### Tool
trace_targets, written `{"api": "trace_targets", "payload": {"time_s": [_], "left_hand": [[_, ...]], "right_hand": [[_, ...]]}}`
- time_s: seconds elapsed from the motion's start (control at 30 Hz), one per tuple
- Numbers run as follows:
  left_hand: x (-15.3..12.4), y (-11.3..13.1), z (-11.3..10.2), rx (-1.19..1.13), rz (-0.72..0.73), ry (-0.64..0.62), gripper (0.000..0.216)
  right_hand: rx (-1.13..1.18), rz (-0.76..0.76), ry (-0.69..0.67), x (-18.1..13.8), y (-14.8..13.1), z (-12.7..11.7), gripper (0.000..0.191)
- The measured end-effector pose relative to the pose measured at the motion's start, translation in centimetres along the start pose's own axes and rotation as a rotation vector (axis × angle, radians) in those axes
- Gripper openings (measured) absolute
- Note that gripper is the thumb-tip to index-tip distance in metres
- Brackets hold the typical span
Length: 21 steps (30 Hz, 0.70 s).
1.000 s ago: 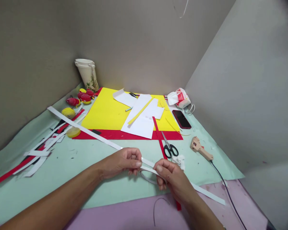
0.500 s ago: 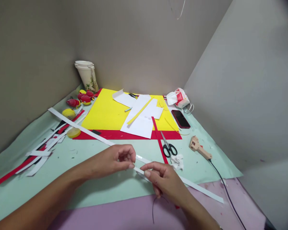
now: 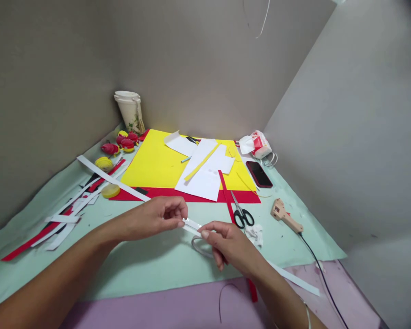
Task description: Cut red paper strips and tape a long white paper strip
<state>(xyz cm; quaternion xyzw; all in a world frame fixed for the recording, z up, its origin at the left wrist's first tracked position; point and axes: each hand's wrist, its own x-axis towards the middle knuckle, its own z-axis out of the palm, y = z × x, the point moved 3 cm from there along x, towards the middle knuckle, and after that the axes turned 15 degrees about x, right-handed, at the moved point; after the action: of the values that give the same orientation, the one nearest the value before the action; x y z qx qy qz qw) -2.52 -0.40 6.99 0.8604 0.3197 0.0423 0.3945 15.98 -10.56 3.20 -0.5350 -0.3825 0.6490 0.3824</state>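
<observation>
My left hand (image 3: 169, 214) pinches a narrow white strip (image 3: 191, 229) between thumb and fingertips. My right hand (image 3: 224, 242) grips the same strip a short way to the right, thumb on top. The held strip lies against a long white paper strip (image 3: 114, 179), which slants from the upper left, behind both hands, to the lower right. A shiny patch shows on the white surface between the hands. Under my right fingertips hangs a pale curved loop (image 3: 199, 246); whether it belongs to the held strip I cannot tell.
Black-handled scissors (image 3: 242, 217) and a red strip (image 3: 227, 196) lie beyond my right hand. A glue gun (image 3: 286, 217) with cord and a phone (image 3: 259, 174) are at right. Yellow sheet (image 3: 147, 160) at the back; loose strips (image 3: 60, 221) and yellow coils (image 3: 110, 190) at left.
Both hands have moved slightly up and left. The held strip, apart from the long strip before, now lies against it. A curved loop shows more clearly below the right hand. The view has shifted slightly.
</observation>
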Motion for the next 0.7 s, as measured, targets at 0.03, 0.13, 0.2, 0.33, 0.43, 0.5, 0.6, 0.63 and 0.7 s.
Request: {"api": "trace_targets", "payload": {"time_s": [0.03, 0.13, 0.2, 0.33, 0.43, 0.5, 0.6, 0.63, 0.7], "left_hand": [[0.0, -0.1, -0.1, 0.002, -0.002, 0.006, 0.016], [0.3, -0.7, -0.2, -0.002, -0.006, 0.037, 0.018], [0.6, -1.3, 0.1, -0.005, -0.004, 0.059, 0.019], [1.5, -2.6, 0.9, 0.025, -0.013, 0.111, 0.018], [2.0, -3.5, 1.6, 0.038, -0.033, 0.15, 0.016], [2.3, -4.0, 2.0, 0.056, -0.05, 0.169, 0.014], [2.5, -4.7, 2.4, 0.091, -0.071, 0.19, 0.011], [2.5, -4.9, 2.4, 0.098, -0.077, 0.201, 0.01], [2.6, -5.2, 2.5, 0.104, -0.091, 0.228, 0.009]], "right_hand": [[-0.002, -0.003, 0.01, 0.0, -0.1, -0.1, 0.036], [-0.01, 0.011, 0.027, -0.3, -0.4, -0.5, 0.037], [-0.008, 0.023, 0.032, -0.6, -0.7, -0.7, 0.039], [-0.025, 0.041, 0.027, -0.7, -1.0, -1.2, 0.041], [-0.042, 0.062, 0.017, -0.5, -0.8, -1.2, 0.043], [-0.056, 0.056, 0.031, -0.2, -0.8, -1.2, 0.043], [-0.084, -0.025, 0.055, 0.1, -1.0, -1.1, 0.041], [-0.101, -0.051, 0.06, 0.2, -1.0, -1.1, 0.04], [-0.154, -0.081, 0.076, 0.3, -1.0, -1.1, 0.037]]}}
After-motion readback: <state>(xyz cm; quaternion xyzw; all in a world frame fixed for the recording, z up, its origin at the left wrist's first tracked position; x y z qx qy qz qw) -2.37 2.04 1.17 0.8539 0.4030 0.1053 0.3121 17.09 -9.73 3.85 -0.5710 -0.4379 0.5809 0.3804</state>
